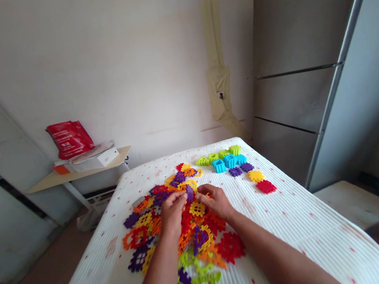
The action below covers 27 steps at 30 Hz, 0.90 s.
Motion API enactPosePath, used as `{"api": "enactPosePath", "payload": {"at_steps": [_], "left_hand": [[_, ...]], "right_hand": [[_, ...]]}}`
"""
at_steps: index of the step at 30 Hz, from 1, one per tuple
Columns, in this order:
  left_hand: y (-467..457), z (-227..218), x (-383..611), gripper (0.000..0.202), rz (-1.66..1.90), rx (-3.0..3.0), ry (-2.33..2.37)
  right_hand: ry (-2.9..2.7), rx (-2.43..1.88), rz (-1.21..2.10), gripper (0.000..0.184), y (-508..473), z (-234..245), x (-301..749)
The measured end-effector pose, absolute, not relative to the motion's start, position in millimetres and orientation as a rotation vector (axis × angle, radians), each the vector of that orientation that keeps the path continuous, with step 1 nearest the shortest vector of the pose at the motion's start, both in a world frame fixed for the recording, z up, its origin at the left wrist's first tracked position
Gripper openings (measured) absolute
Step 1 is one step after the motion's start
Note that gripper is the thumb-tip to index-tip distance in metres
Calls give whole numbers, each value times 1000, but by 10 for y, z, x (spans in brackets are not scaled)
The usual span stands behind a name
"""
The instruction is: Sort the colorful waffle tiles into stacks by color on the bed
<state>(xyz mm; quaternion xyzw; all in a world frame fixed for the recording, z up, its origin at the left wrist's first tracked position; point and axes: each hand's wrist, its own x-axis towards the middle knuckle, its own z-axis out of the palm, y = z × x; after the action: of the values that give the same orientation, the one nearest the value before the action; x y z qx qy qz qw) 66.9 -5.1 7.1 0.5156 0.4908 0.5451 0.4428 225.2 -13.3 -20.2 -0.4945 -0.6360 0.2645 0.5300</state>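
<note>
Head view is showing the left hand (pixel 173 208) pinching a small purple plastic piece (pixel 189 193) between thumb and fingers, just above a heap of multicoloured toothed plastic pieces (pixel 187 220). The right hand (pixel 215 200) is hovering just beside that piece, its thumb and forefinger parted. Farther off to the right, bright-green plastic blocks (pixel 224 154) are standing near light-blue plastic blocks (pixel 230 160), while a yellow square toothed piece (pixel 256 176) is lying by a red one (pixel 266 186). A white ribbed, red-flecked cover (pixel 288 231) is supporting them all.
</note>
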Motion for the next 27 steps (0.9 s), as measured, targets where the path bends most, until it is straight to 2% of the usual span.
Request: {"api": "enactPosePath", "payload": {"at_steps": [5,17,27], "left_hand": [[-110,23,689,36,1370,1199,1193],[-107,-144,667,32,1412,1135,1107],[-144,-118,686,27,1398,1105,1022]], "right_hand": [[-1528,-1108,726,33,-210,-229,2090],[-1447,-1094,809,27,-220,-242,2019],[-1327,-1022,917,32,-164,-282,2010]]}}
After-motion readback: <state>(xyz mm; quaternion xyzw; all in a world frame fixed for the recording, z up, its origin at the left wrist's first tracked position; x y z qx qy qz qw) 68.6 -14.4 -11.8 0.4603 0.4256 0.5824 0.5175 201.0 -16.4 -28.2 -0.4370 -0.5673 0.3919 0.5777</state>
